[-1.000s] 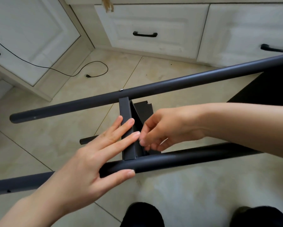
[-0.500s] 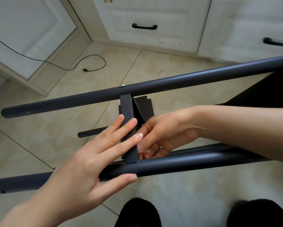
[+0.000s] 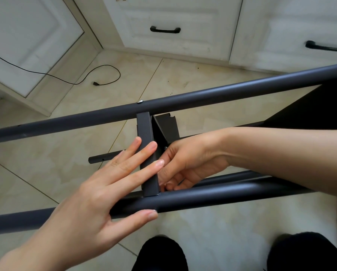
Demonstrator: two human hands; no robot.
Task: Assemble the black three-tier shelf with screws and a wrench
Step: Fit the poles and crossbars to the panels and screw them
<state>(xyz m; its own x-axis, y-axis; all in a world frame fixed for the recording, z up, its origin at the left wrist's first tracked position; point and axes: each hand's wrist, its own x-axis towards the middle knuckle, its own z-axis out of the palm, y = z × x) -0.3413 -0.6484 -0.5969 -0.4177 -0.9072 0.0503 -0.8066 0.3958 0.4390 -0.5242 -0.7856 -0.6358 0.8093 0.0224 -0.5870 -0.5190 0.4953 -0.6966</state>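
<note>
one head-worn camera looks steeply down, close over the hands, toward the floor (image 3: 232, 231).

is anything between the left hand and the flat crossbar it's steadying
Nothing visible. The left hand lies with straight fingers directly on the crossbar, its thumb along the near tube. The right hand works on the crossbar's other side, near a small screw, not between them.

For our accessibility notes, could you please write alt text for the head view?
A left hand presses flat on a dark shelf edge between two tubes, while the right hand curls behind it near a screw; tile floor below.
</note>
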